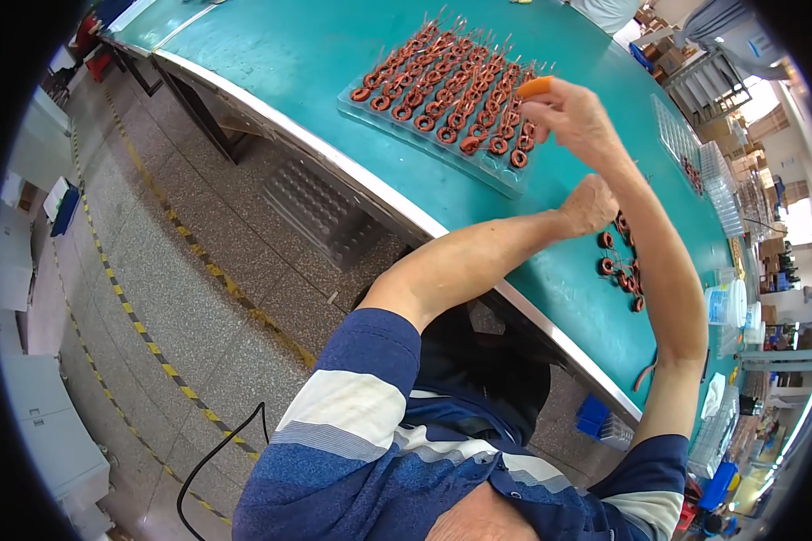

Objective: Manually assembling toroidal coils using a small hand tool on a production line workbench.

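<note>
My right hand [568,122] is over the right side of a clear plastic tray [442,153], its fingers bent together just above the coils. An orange cover [534,87] sits on one of its fingers. Whatever lies between those fingertips is hidden. Rows of ring-shaped copper coils [447,135] fill the tray, their wire ends sticking up. My left hand [591,206] is closed near the tray's right end, partly behind my right forearm; its contents cannot be seen. Beside it on the table lie loose coils [606,266], partly covered by my right arm.
The green table [271,68] has a pale front edge. Another clear tray [672,131] and stacked clear trays [720,185] stand at the far right, near white tubs [726,305]. Below the table edge is a dark moulded tray [320,212]. A black cable [185,491] hangs at lower left.
</note>
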The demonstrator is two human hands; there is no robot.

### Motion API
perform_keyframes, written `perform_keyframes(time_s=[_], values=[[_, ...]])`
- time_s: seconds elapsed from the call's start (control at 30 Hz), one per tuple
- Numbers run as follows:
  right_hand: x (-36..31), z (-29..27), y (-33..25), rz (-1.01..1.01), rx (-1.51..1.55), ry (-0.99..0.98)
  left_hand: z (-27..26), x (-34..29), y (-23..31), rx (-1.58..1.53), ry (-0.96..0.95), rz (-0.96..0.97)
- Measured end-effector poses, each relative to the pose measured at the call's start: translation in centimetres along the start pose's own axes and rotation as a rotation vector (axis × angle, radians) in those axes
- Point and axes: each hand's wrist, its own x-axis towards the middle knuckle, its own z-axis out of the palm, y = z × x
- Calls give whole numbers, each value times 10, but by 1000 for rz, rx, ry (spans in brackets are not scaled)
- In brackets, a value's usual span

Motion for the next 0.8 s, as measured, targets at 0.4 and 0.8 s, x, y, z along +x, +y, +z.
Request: perform_keyframes(time_s=[0.4, 0.8], values=[[-132, -82, 65, 132, -425, 113, -29, 23, 20, -591, 49, -623], [-49, 9, -7, -251, -461, 72, 15, -16, -39, -175, 180, -208]])
